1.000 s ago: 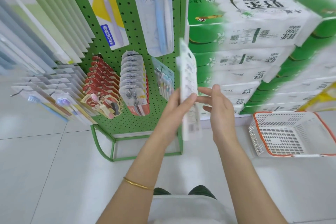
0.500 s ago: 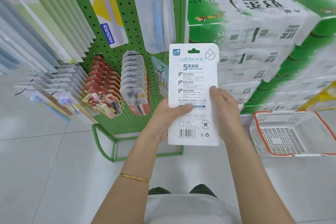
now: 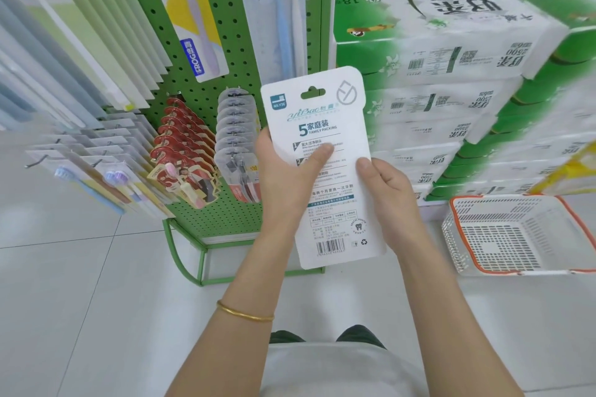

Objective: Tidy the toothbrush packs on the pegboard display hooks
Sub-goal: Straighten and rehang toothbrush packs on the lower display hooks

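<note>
1 toothbrush pack (image 3: 335,200) upright between left hand (image 3: 283,180) and right hand (image 3: 388,200), in both grips

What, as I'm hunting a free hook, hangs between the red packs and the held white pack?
Head view: a row of clear packs hangs there, next to the left hand holding the white pack.

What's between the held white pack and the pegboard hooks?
Nothing visible. The left hand and right hand hold the white pack in open air before the pegboard. Clear packs hang beside it; the board behind it is hidden.
</note>
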A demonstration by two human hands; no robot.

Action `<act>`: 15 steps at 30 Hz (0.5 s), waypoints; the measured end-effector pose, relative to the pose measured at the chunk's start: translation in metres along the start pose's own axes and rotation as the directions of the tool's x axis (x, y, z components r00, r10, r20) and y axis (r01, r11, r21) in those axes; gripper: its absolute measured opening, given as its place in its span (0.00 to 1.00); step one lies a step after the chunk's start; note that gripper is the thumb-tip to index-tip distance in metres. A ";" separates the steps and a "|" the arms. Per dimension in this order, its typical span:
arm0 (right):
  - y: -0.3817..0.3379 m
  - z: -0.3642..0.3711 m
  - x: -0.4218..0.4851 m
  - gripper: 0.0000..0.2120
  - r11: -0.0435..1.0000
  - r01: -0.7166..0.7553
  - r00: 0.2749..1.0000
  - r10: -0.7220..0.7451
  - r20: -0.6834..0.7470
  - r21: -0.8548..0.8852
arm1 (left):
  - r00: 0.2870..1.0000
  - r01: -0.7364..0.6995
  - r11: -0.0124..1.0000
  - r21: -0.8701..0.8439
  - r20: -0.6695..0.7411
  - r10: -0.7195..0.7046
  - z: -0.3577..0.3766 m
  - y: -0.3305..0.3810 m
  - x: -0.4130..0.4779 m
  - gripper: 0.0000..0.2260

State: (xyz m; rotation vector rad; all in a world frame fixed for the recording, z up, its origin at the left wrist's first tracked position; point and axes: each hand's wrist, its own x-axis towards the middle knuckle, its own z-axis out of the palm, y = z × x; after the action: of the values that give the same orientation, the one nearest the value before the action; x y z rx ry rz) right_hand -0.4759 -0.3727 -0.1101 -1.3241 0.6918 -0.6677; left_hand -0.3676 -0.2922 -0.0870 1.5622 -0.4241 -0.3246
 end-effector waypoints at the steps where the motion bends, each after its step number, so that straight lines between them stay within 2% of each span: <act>1: -0.001 0.001 -0.001 0.17 1.000 0.000 1.000 0.000 0.009 -0.005 | 1.000 -0.008 1.000 -0.004 -0.015 0.008 -0.001 0.002 0.002 0.29; 4: -0.002 0.002 -0.004 0.18 1.000 -0.001 1.000 0.001 0.026 -0.003 | 0.999 -0.027 1.000 -0.011 -0.040 0.026 -0.002 0.007 0.004 0.27; 7: -0.002 0.004 -0.005 0.19 1.000 0.008 0.999 -0.008 0.036 0.012 | 0.998 -0.025 0.999 -0.035 -0.052 0.023 -0.003 0.009 0.004 0.21; 11: 0.001 0.006 -0.006 0.17 1.000 0.013 0.999 -0.015 0.050 0.026 | 0.997 -0.038 0.998 -0.050 -0.065 0.035 -0.007 0.007 0.003 0.17; 15: 0.004 0.007 -0.006 0.19 0.998 0.009 0.998 -0.013 0.061 0.059 | 0.995 -0.062 0.998 -0.026 -0.079 0.060 -0.010 0.007 0.001 0.07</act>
State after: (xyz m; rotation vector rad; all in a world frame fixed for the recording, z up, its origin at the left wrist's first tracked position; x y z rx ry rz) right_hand -0.4741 -0.3633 -0.1132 -1.2894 0.6116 -0.6493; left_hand -0.3628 -0.2835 -0.0795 1.5252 -0.4039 -0.2207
